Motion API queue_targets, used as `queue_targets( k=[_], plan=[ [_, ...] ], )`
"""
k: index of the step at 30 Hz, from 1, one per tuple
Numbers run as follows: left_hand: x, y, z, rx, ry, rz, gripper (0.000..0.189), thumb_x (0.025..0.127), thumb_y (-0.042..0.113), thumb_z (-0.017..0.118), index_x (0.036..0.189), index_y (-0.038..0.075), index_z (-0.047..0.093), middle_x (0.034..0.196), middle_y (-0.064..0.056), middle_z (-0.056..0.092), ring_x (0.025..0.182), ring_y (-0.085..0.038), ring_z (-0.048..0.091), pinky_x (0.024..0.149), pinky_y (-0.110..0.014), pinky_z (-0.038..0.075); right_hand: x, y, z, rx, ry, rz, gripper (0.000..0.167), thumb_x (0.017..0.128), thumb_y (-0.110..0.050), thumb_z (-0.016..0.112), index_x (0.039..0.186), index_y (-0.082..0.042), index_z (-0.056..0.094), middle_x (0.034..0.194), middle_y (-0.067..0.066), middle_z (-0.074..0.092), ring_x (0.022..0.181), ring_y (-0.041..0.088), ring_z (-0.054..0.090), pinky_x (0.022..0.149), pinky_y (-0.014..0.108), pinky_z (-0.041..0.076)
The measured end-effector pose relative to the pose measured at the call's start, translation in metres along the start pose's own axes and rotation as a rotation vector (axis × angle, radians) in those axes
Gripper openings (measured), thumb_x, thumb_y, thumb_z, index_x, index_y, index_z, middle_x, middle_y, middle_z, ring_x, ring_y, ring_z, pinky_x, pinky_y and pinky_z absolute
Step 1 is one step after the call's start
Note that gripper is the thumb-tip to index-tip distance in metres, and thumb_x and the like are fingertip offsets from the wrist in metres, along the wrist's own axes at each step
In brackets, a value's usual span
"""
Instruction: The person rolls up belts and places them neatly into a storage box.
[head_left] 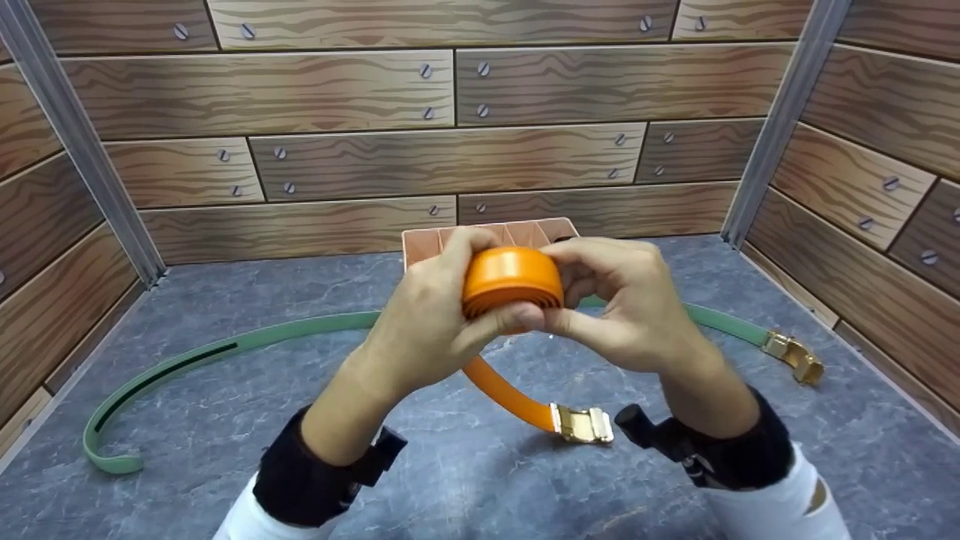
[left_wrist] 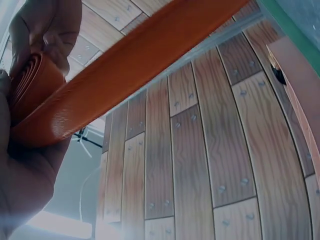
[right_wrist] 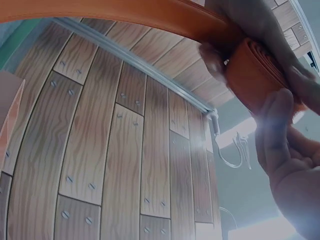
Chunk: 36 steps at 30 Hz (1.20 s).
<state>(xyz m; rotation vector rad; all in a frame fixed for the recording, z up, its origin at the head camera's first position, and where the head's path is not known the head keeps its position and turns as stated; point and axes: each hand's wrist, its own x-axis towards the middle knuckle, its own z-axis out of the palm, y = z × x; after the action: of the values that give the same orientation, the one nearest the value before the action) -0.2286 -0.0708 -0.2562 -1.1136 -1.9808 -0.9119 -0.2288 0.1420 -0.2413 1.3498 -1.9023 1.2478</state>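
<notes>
Orange belt point(head_left: 512, 268), one of two, is partly coiled above the table point(head_left: 450, 480): your left hand point(head_left: 424, 322) curls round it, your right hand point(head_left: 630, 307) pinches its side. Two gold buckles point(head_left: 583, 425) show, one per belt. Your hands hide the middle of the green belt point(head_left: 300, 328) and part of one pink box point(head_left: 421, 241).

Both hands point(head_left: 427, 311) point(head_left: 630, 304) raised, curled inward, close together
</notes>
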Motion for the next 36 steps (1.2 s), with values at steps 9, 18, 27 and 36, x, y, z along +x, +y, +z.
queue_targets(
  k=[9, 18, 27, 36],
  plan=[
    [0.002, -0.002, 0.005, -0.093, 0.176, -0.022, 0.067, 0.093, 0.064, 0.048, 0.102, -0.001, 0.054, 0.081, -0.007, 0.066, 0.061, -0.012, 0.059, 0.053, -0.023, 0.048, 0.001, -0.002, 0.012, 0.25, 0.05, 0.079, 0.039, 0.077, 0.008, 0.08, 0.11, 0.017, 0.061, 0.094, 0.012, 0.073, 0.064, 0.017, 0.07, 0.049, 0.031, 0.056],
    [-0.001, 0.003, -0.012, 0.153, -0.19, -0.048, 0.054, 0.091, 0.055, 0.062, 0.101, 0.005, 0.047, 0.075, -0.002, 0.053, 0.059, -0.012, 0.05, 0.051, -0.023, 0.043, 0.0, -0.003, -0.006, 0.004, -0.176, 0.063, 0.04, 0.08, 0.007, 0.074, 0.119, 0.001, 0.067, 0.084, 0.006, 0.07, 0.061, 0.01, 0.063, 0.052, 0.023, 0.054],
    [-0.001, 0.003, -0.017, 0.117, -0.309, -0.052, 0.052, 0.087, 0.055, 0.066, 0.101, 0.009, 0.048, 0.08, 0.002, 0.054, 0.063, -0.011, 0.05, 0.057, -0.024, 0.045, -0.002, -0.001, -0.01, 0.011, -0.242, -0.012, 0.031, 0.077, 0.004, 0.08, 0.107, 0.001, 0.07, 0.076, 0.003, 0.069, 0.059, 0.009, 0.063, 0.054, 0.022, 0.055],
    [-0.002, 0.001, -0.013, 0.126, -0.263, -0.027, 0.052, 0.089, 0.056, 0.063, 0.101, 0.007, 0.048, 0.079, 0.0, 0.054, 0.061, -0.012, 0.05, 0.055, -0.023, 0.044, -0.003, -0.006, 0.001, -0.143, -0.182, -0.011, 0.037, 0.079, 0.002, 0.078, 0.114, 0.0, 0.067, 0.083, 0.003, 0.07, 0.06, 0.006, 0.062, 0.054, 0.018, 0.054]
  ],
)
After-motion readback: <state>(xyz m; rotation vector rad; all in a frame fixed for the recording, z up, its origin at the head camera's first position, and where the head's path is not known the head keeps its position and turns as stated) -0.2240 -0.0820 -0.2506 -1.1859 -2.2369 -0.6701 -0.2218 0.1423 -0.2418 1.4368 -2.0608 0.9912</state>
